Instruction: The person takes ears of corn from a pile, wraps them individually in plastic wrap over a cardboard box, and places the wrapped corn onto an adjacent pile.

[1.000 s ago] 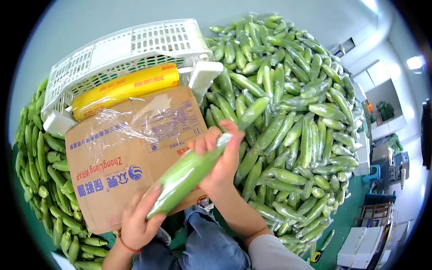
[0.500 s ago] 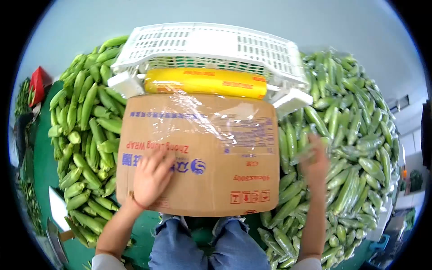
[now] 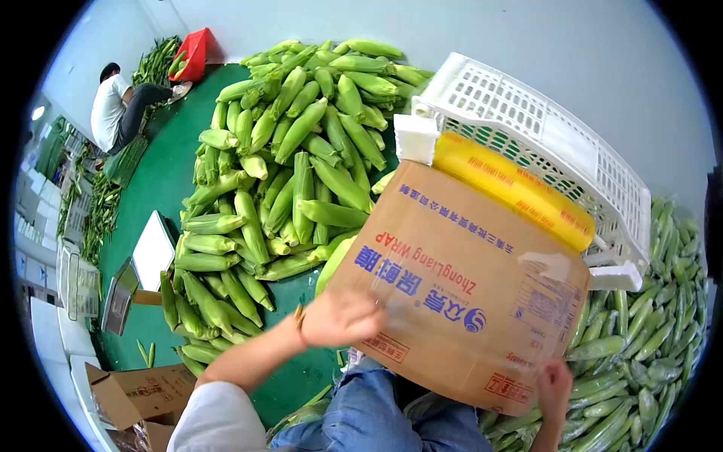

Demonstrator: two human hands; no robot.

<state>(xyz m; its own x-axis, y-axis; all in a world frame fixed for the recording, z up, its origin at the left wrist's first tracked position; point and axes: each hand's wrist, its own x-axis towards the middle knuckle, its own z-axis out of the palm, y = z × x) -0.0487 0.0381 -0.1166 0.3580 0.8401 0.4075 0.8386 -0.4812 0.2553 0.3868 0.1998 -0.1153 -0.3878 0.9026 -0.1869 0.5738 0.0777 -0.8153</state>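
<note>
L grip (image 3: 340, 316) & R grip (image 3: 553, 380) curl by box (image 3: 422, 233); can't tell if shut. Corn (image 3: 327, 213) past L grip: prob. firm, bit heavy; best held mid-ear.

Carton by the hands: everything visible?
The carton is brown cardboard, printed in blue and red with "ZhongLiang WRAP", upside down to the wearer, and a round blue logo. It sits askew above the jeans. Glare suggests clear film on top. The yellow roll lies along its far edge. The left hand is over its near left side, the right hand by the near right corner; contact unclear.
</note>
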